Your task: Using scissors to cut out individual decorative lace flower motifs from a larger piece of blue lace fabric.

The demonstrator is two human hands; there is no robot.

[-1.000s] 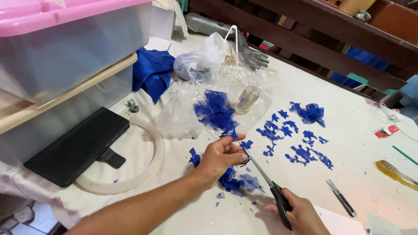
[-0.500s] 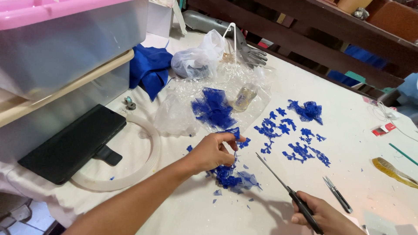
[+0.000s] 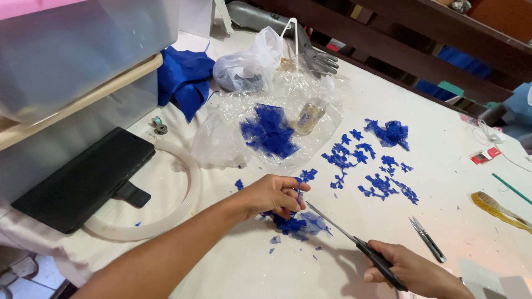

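Note:
My left hand [image 3: 272, 195] pinches a small blue fabric piece [image 3: 300, 188] between thumb and fingers, just above a heap of blue scraps [image 3: 296, 224] on the white table [image 3: 233, 266]. My right hand [image 3: 413, 271] grips the black handles of long scissors [image 3: 354, 238]. The blade tips reach the pinched blue piece. Several cut blue shapes [image 3: 368, 166] lie spread to the right of my left hand.
A pile of blue fabric [image 3: 270, 132] and a small bottle [image 3: 309, 115] rest on clear plastic. Small snips [image 3: 426, 238] lie at right. A black case [image 3: 83, 180] sits over a white hoop [image 3: 166, 216]. Clear storage bins [image 3: 77, 55] stand at left. Folded blue cloth [image 3: 185, 77] lies behind.
My right hand has brought the scissors back toward my left hand, so the blade tips now meet the blue piece. The left hand has stayed over the scrap heap.

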